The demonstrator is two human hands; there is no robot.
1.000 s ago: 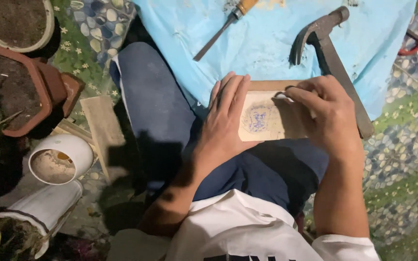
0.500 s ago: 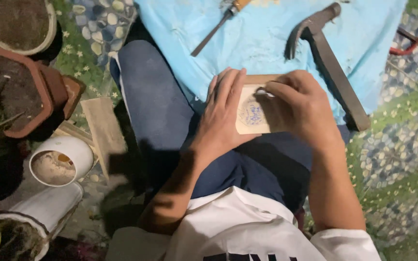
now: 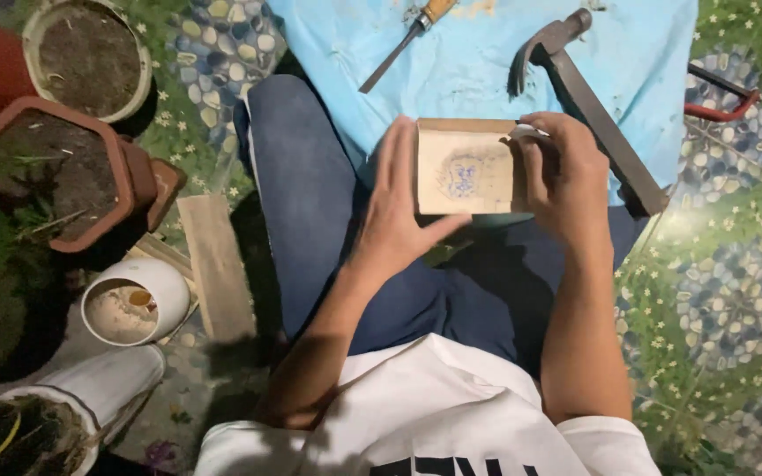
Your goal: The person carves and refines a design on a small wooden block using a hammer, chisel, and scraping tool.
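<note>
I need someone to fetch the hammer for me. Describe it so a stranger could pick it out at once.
Find the light blue cloth spread ahead of the seated person's knees. The hammer lies on its right part, just beyond the right hand. Unlike the slim wooden-handled chisel to its left, it has a curved claw head and a long dark handle.

Harsh light from above, dark hard shadows at left, edges dim, focus mostly sharp.
</note>
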